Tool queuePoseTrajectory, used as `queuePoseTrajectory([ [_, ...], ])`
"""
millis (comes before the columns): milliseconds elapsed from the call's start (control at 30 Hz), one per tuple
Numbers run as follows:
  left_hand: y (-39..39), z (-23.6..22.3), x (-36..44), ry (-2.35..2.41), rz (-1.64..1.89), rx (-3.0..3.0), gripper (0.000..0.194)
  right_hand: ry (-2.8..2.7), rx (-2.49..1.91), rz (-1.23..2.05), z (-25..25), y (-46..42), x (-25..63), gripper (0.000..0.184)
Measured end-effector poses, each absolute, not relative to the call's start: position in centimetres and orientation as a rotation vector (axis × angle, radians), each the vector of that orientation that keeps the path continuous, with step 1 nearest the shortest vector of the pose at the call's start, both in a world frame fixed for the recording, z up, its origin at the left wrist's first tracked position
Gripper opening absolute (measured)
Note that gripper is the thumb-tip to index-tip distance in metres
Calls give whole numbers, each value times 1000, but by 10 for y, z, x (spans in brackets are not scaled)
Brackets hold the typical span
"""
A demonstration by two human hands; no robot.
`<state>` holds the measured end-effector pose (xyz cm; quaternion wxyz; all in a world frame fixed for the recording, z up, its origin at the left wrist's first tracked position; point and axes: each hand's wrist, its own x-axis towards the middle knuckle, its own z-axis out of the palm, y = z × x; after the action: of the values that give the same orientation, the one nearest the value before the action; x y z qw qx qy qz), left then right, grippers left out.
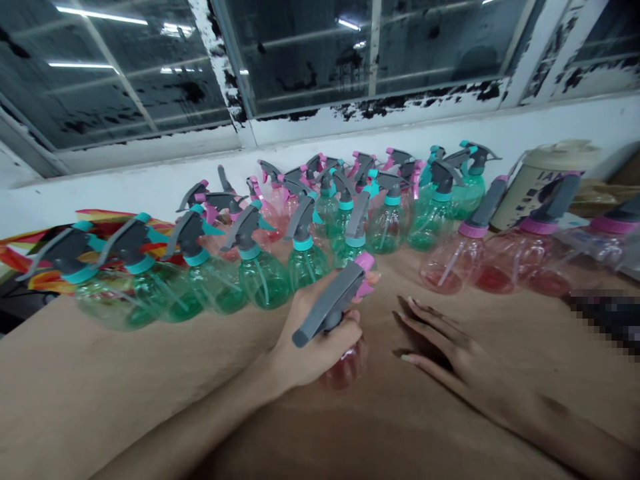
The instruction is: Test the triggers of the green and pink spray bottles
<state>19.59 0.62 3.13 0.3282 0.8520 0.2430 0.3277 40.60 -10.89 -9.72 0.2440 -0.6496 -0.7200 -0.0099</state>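
Note:
My left hand (310,340) is wrapped round the neck of a pink spray bottle (345,370) with a grey and pink trigger head, near the middle of the table. Part of that bottle is hidden behind my fingers. To its right, my right hand (445,347) hovers over or rests on the tabletop with fingers spread, holding nothing. Just beyond my left hand stands a row of green spray bottles (263,280) with grey and teal heads. Several pink spray bottles (450,267) stand beyond my right hand.
More pink and green bottles crowd the back of the brown table (210,380). A large beige jug (550,167) stands at the back right. Colourful plastic wrapping (115,217) lies at the left. A blurred dark object (613,317) is at the right edge. Windows (310,53) line the wall.

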Motion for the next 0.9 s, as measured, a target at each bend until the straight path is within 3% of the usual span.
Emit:
queuePoseTrajectory([
  [733,7,29,192,643,733,2137,21,-2034,-1732,-162,-96,-111,401,58],
  [900,8,28,191,640,739,2101,15,-2064,-1713,-106,-92,-114,395,59],
])
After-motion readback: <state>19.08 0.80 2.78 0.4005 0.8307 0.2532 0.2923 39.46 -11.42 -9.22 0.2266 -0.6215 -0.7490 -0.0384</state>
